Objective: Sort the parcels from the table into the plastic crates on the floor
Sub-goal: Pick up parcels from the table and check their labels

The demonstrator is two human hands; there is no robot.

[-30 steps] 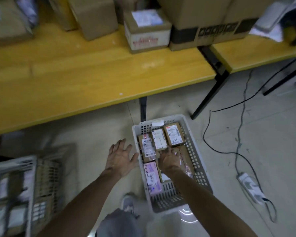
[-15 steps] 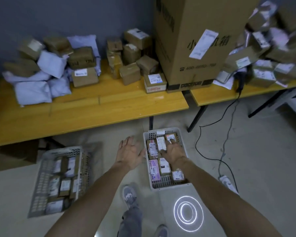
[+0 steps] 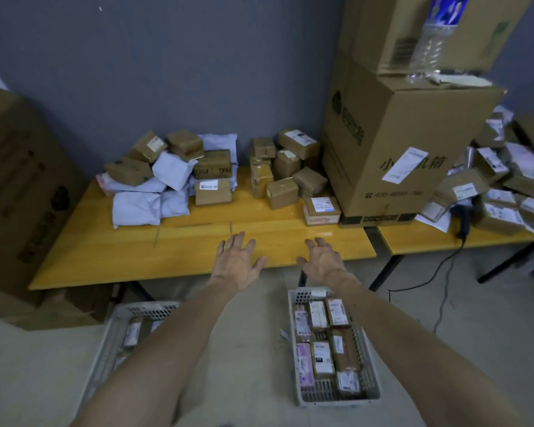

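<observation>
Hovering over the table (image 3: 198, 251), left hand (image 3: 236, 266) and right hand (image 3: 322, 261) show released fingers (image 3: 239, 241); carton (image 3: 413, 134) reads "小…箱".

The front strip of the yellow table (image 3: 130, 260) lies bare — open passage. Behind it a heap of mailers and boxes (image 3: 167, 183), then small boxes (image 3: 285, 177), crowd the wall; a tall carton (image 3: 407, 143) blocks the right end.

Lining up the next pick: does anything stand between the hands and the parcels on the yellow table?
Nothing visible does. The left hand and right hand hover open, empty over the table; only its bare top lies between them and the nearest labelled box. The big carton stands right of that box, off the path.
</observation>
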